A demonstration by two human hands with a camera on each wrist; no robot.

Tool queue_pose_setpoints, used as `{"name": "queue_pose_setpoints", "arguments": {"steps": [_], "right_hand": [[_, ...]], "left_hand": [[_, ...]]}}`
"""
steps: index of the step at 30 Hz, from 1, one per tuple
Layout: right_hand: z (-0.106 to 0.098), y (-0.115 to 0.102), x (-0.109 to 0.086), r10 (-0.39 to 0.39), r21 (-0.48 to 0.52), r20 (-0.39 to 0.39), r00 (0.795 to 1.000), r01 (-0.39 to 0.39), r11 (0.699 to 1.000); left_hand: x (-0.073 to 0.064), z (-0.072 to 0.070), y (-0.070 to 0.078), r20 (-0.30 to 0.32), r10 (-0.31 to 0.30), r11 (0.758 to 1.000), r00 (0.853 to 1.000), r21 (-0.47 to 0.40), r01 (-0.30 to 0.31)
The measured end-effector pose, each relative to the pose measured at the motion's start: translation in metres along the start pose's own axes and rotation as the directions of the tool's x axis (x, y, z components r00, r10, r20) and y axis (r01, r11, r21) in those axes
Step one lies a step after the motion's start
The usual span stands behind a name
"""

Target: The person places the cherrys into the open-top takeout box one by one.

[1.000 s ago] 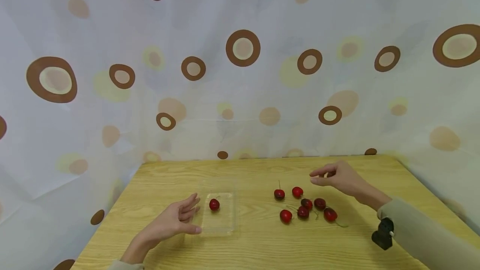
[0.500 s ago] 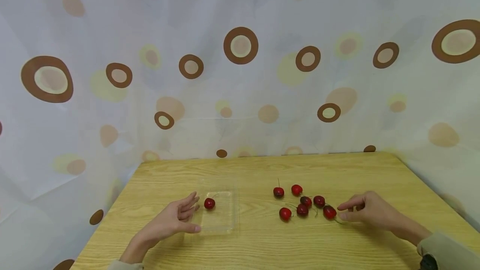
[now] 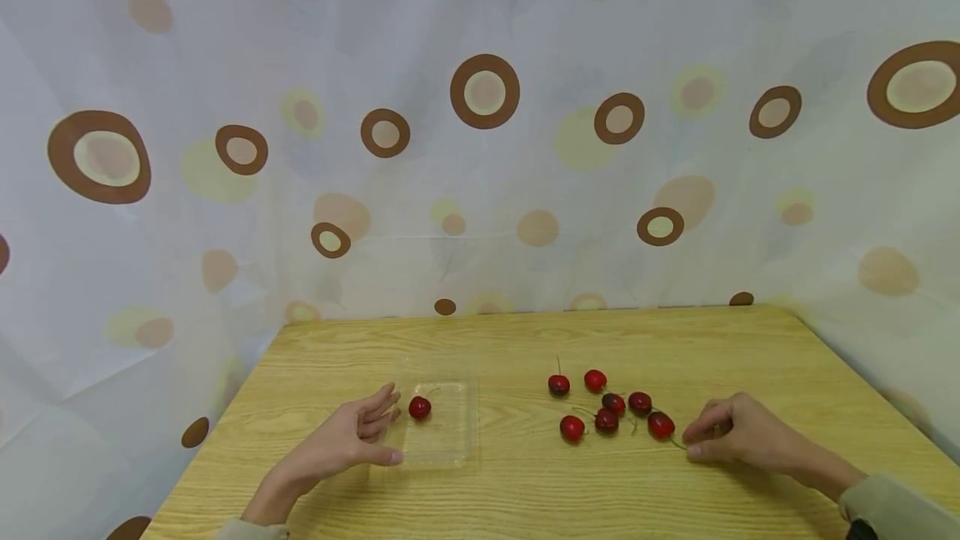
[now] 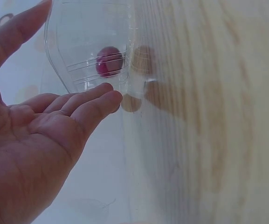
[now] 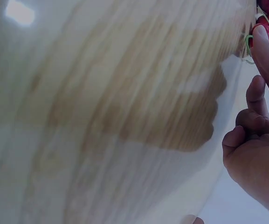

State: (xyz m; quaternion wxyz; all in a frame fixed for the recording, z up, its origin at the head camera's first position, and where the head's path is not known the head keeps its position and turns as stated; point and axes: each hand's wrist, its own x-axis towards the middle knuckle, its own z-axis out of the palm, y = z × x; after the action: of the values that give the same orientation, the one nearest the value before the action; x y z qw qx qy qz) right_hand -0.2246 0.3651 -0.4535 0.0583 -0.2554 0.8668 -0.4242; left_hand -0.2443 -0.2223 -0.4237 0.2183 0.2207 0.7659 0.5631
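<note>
In the head view, my right hand (image 3: 746,436) has thumb and forefinger together at the stem end of the rightmost cherry (image 3: 661,426), pinching it low over the table. The right wrist view shows one long digit reaching to the red cherries (image 5: 264,38), the others curled behind. Beside the clear plastic box (image 3: 470,440), my left hand (image 3: 341,444) holds its fingers loosely extended, thumb apart, near the box's left side. A single dark red cherry (image 3: 420,408) lies inside that box, seen through its wall in the left wrist view.
Several more cherries lie loosely grouped right of the box, among them a dark one (image 3: 558,385) with an upright stem and a front one (image 3: 572,428). The wooden table (image 3: 510,498) meets a patterned curtain (image 3: 540,173) at the back and sides.
My right hand came down from above the cherries to the rightmost one's stem, its fingertips drawing together. In the box the cherry rolled slightly left. The left hand stayed put.
</note>
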Motion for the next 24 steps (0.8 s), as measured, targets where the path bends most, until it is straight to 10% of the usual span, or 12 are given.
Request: {"name": "queue_pose_setpoints", "arguments": {"steps": [24], "right_hand": [[-0.011,0.016,0.002,0.049,-0.123,-0.062,0.997,-0.057,0.991]], "left_hand": [[0.001,0.0,0.0,-0.009,-0.009,1.0,1.0,0.022,0.01]]}}
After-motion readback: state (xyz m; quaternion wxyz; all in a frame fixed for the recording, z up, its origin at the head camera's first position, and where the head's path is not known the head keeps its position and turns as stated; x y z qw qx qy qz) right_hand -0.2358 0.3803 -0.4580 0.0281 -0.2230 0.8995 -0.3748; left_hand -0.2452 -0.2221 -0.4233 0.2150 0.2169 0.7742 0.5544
